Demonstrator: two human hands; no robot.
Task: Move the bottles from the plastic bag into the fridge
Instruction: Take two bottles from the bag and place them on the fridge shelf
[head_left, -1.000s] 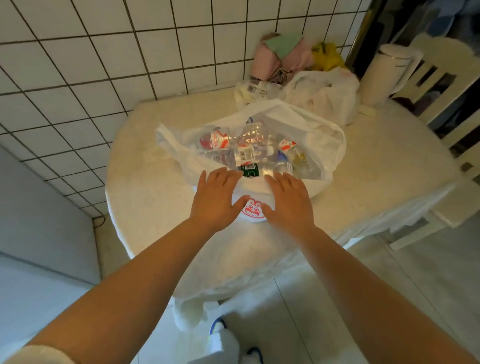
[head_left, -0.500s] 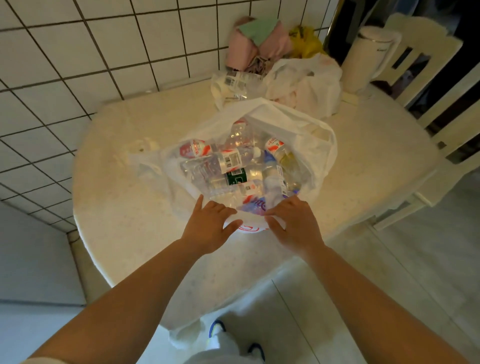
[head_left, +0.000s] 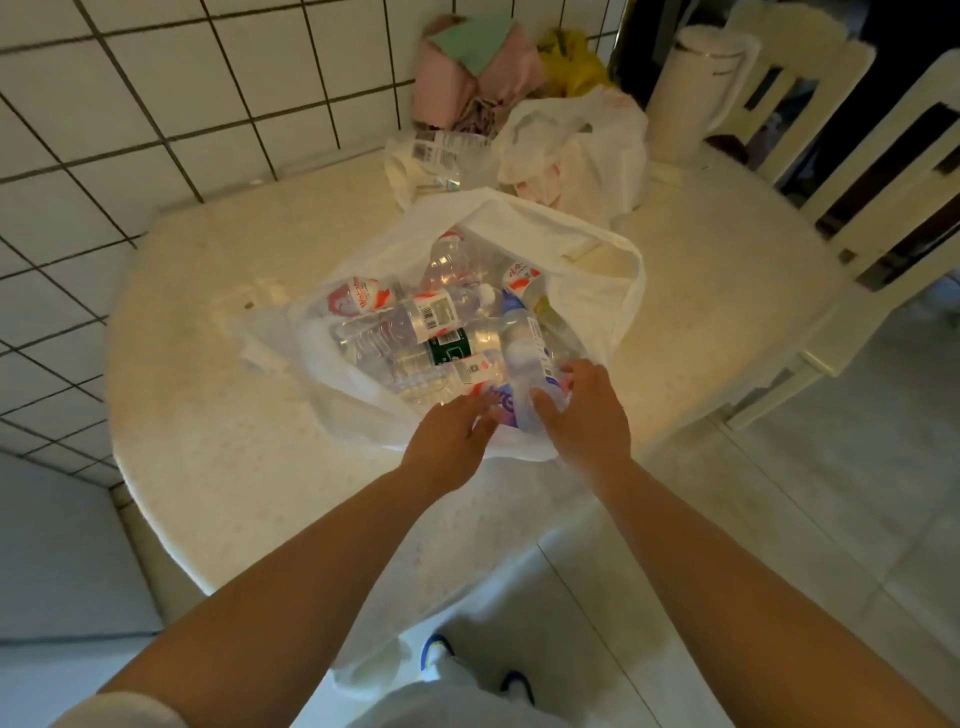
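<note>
An open white plastic bag (head_left: 597, 280) lies on the round cream table (head_left: 218, 426), full of several clear plastic bottles lying on their sides. One has a red and white label (head_left: 358, 299), another a green label (head_left: 449, 347). My right hand (head_left: 587, 415) reaches into the bag's near edge and wraps around the base of a clear bottle with a blue-tinted label (head_left: 524, 358). My left hand (head_left: 449, 441) sits beside it at the bag's near rim, fingers curled over a purple-labelled bottle (head_left: 498, 402); whether it grips is unclear. No fridge is in view.
A second white bag (head_left: 576, 150), a crumpled bottle (head_left: 441, 156), pink cloth (head_left: 467, 78) and a white kettle (head_left: 696, 93) stand at the table's far side. White chairs (head_left: 852, 171) stand on the right. Tiled wall on the left, tiled floor and my shoes below.
My hands have moved from the bag's outer front into its opening. The right hand has closed around a bottle's base, and my head has come closer over the table.
</note>
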